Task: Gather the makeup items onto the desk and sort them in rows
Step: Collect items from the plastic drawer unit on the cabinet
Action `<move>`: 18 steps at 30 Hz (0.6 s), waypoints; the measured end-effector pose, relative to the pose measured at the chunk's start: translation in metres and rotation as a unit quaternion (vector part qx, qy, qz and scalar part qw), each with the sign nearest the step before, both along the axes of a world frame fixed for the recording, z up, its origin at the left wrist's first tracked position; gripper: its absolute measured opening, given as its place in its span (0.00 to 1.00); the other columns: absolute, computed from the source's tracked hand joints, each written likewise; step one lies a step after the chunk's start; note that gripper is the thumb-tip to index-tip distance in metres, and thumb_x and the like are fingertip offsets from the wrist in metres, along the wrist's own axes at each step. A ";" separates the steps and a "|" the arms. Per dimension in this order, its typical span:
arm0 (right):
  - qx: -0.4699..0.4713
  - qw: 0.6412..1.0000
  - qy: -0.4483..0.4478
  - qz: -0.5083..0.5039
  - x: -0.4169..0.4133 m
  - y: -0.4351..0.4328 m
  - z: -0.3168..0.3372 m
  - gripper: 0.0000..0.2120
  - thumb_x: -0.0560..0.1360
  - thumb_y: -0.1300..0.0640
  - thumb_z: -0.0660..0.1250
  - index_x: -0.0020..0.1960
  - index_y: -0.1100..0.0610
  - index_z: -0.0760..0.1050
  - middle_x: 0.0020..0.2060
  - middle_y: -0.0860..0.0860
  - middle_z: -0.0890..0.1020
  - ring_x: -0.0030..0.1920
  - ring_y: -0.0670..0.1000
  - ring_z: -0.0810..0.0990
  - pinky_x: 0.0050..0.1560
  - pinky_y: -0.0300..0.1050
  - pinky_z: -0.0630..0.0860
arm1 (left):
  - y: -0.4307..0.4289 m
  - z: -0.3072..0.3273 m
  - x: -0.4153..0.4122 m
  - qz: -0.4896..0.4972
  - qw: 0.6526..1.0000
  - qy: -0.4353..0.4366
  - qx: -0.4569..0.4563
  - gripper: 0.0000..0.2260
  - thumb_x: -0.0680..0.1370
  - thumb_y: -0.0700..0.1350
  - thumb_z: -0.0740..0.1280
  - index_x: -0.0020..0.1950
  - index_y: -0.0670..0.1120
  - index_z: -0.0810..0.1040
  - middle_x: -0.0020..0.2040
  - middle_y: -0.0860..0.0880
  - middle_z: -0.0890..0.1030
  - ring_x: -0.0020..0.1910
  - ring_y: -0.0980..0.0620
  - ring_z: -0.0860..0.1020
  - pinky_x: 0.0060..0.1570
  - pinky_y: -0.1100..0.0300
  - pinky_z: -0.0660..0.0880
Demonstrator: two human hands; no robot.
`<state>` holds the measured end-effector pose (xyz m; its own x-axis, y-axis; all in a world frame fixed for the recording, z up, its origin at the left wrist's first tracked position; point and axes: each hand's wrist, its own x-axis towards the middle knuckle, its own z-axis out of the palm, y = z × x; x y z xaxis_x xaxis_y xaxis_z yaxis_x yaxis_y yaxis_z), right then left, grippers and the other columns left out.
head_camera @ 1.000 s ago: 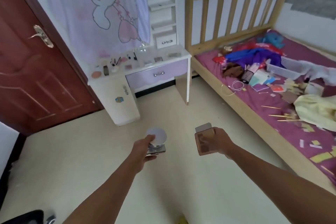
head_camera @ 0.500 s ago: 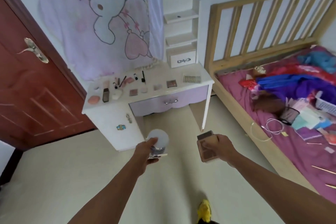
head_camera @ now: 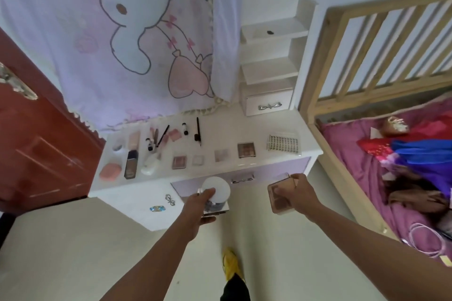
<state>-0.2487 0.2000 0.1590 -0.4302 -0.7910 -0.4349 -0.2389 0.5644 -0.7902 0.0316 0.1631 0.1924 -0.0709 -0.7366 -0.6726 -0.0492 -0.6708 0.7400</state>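
Observation:
My left hand (head_camera: 199,210) grips a round white compact (head_camera: 219,189) stacked on a flat palette (head_camera: 216,210), just in front of the desk's front edge. My right hand (head_camera: 299,193) holds a brown rectangular palette (head_camera: 277,199) at about the same height. The white desk (head_camera: 244,129) carries several makeup items in rows: a pink sponge (head_camera: 110,170), a dark foundation bottle (head_camera: 130,164), small square eyeshadows (head_camera: 179,162), a brown palette (head_camera: 246,150), a lash tray (head_camera: 283,143), brushes and pencils (head_camera: 197,131) at the back.
A red-brown door (head_camera: 31,149) stands to the left. A wooden-framed bed (head_camera: 342,144) with a purple sheet and piled clothes is to the right. A cartoon curtain (head_camera: 117,39) hangs behind the desk, beside a small white shelf unit (head_camera: 269,68). My yellow-slippered foot (head_camera: 231,264) is on the pale floor.
I have walked closer to the desk; it now fills the middle of the view. Both hands still hold their items and have come up near the desk's front edge.

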 end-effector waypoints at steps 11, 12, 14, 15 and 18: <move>0.023 0.993 -0.014 -0.119 -0.065 -0.154 -0.014 0.25 0.59 0.47 0.79 0.49 0.53 0.72 0.46 0.54 0.82 0.46 0.57 0.83 0.49 0.60 0.81 | -0.187 -0.009 -0.055 -0.083 0.996 -0.016 0.021 0.16 0.77 0.49 0.69 0.60 0.41 0.76 0.50 0.44 0.80 0.43 0.48 0.79 0.41 0.54 0.77; 0.021 0.991 -0.010 -0.130 -0.075 -0.167 -0.010 0.23 0.61 0.50 0.79 0.49 0.55 0.72 0.46 0.55 0.82 0.46 0.58 0.83 0.49 0.60 0.81 | -0.202 -0.010 -0.063 -0.089 0.996 -0.013 0.023 0.16 0.77 0.49 0.69 0.59 0.41 0.76 0.49 0.45 0.80 0.43 0.48 0.80 0.42 0.54 0.77; 0.004 0.988 -0.015 -0.155 -0.091 -0.188 -0.001 0.20 0.66 0.56 0.78 0.51 0.58 0.72 0.45 0.55 0.82 0.45 0.57 0.83 0.47 0.57 0.81 | -0.221 -0.012 -0.075 -0.088 0.996 -0.009 0.026 0.15 0.77 0.49 0.69 0.59 0.41 0.76 0.48 0.45 0.80 0.42 0.49 0.80 0.41 0.54 0.77; 0.002 0.986 -0.024 -0.166 -0.103 -0.201 -0.002 0.19 0.68 0.58 0.77 0.53 0.60 0.71 0.45 0.55 0.81 0.43 0.56 0.83 0.44 0.54 0.81 | -0.231 -0.016 -0.082 -0.088 0.996 -0.009 0.031 0.15 0.77 0.49 0.69 0.59 0.42 0.77 0.49 0.45 0.80 0.42 0.49 0.80 0.40 0.55 0.77; 0.003 0.980 -0.062 -0.187 -0.141 -0.239 -0.020 0.18 0.68 0.63 0.77 0.54 0.65 0.74 0.47 0.60 0.83 0.42 0.59 0.84 0.42 0.57 0.83 | -0.249 -0.029 -0.098 -0.078 0.995 -0.020 0.051 0.15 0.77 0.50 0.68 0.58 0.42 0.77 0.51 0.45 0.80 0.44 0.49 0.79 0.39 0.55 0.77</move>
<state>-0.3892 -0.0393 0.1393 -0.6326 -0.5856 -0.5069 0.0838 0.5989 -0.7964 -0.0663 -0.0855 0.1635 -0.1513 -0.6470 -0.7473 -0.1863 -0.7238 0.6643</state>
